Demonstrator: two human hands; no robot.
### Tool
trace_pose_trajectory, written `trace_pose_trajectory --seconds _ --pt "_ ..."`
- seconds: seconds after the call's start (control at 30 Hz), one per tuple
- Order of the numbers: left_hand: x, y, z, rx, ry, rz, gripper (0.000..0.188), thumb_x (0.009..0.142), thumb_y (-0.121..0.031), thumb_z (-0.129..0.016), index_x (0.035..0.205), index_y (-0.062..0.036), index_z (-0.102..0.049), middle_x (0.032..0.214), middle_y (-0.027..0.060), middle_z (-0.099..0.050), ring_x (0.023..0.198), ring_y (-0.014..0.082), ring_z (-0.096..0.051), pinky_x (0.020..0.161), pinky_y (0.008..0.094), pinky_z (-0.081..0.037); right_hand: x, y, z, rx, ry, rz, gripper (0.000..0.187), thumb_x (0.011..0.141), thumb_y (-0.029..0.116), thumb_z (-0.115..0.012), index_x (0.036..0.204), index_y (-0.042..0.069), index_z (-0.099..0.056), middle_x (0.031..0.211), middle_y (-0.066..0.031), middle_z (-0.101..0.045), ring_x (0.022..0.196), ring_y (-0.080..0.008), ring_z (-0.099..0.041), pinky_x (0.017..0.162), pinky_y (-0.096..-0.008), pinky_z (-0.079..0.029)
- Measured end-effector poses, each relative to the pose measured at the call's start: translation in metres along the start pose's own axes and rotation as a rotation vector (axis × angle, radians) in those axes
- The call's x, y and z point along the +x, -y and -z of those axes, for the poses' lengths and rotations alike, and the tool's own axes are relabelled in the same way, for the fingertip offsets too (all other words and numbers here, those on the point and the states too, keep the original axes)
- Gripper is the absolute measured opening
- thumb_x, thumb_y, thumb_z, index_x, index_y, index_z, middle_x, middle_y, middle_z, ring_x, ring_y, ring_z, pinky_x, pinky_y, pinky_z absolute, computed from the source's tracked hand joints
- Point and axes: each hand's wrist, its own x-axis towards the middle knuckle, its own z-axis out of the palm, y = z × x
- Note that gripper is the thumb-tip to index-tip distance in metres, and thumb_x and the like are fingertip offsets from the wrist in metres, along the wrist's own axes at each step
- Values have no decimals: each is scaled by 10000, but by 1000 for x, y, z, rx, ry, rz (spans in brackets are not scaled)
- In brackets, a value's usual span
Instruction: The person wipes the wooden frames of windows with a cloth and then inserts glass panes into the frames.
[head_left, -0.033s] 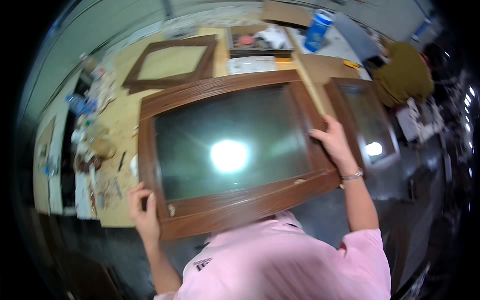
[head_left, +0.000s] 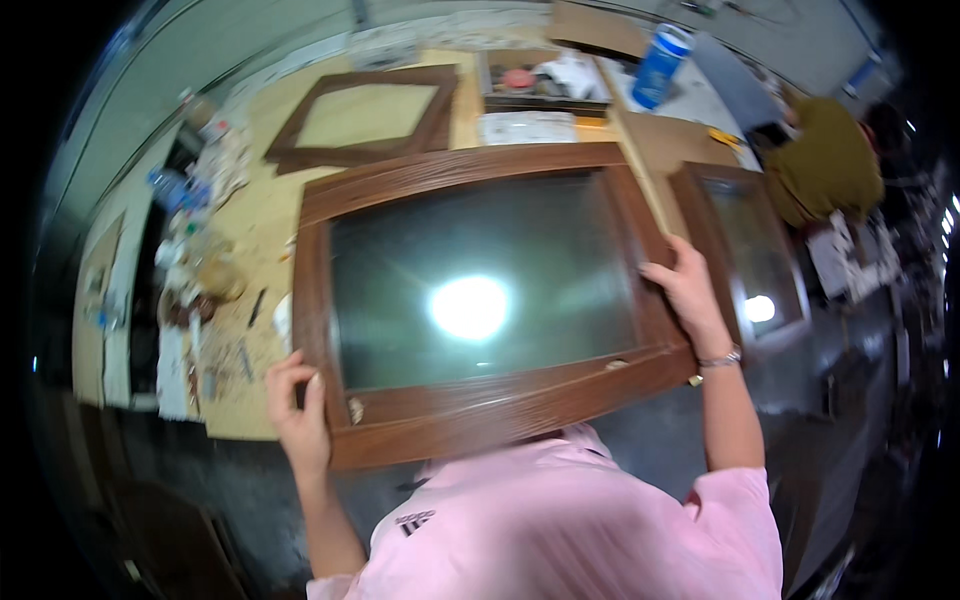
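A large brown wooden frame (head_left: 500,408) with a dark glass pane (head_left: 420,240) is held out in front of me, over the near part of the table. A bright light reflects in the glass. My left hand (head_left: 300,425) is closed at the frame's near left corner, fingers curled by the outer edge. Higher up on the right side, my right hand (head_left: 692,295) grips the edge with its thumb on the top face; its other fingers are mostly hidden. Small pale patches mark the near rail.
An empty brown frame (head_left: 297,160) lies on the wooden table (head_left: 262,235) at the far left. Beyond my panel are a tray (head_left: 545,105) of oddments and a blue canister (head_left: 660,68). Bottles (head_left: 215,275) crowd the left. A narrower glazed frame (head_left: 695,215) and a person (head_left: 825,160) are at right.
The whole view has shifted slightly, so the scene sits a little farther right in the picture. Both hands keep the same hold on the frame.
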Motion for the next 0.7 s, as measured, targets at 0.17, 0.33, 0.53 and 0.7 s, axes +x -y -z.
trace_pose_trajectory --seconds 0.17,0.33,0.53,0.7 --pt "-2 3 -6 -227 -55 136 251 899 61 -518 1134 39 -605 1091 99 -600 1033 191 -566 962 302 -422 1 -5 -1 229 67 -97 485 787 58 -675 1230 -103 -562 1100 -121 -664 988 -169 -623 878 -294 -488" --pt "-6 4 -2 -257 -70 160 268 898 85 -499 1139 41 -606 1052 86 -588 1027 179 -563 960 299 -428 2 4 -3 199 80 -114 496 781 54 -671 1235 -113 -558 1102 -126 -661 992 -171 -621 885 -292 -484" --pt "-4 2 -6 -268 -80 127 232 902 82 -497 1095 41 -618 1055 103 -600 1036 203 -580 974 308 -428 3 0 -1 204 72 -115 503 777 61 -679 1234 -113 -561 1095 -123 -662 987 -170 -621 877 -291 -488" --pt "0 -4 -4 -180 -46 84 201 902 51 -515 1064 27 -630 1137 139 -628 1096 243 -580 1017 343 -406 2 -5 1 244 58 -116 470 782 30 -679 1225 -90 -572 1080 -110 -664 945 -150 -631 836 -278 -503"
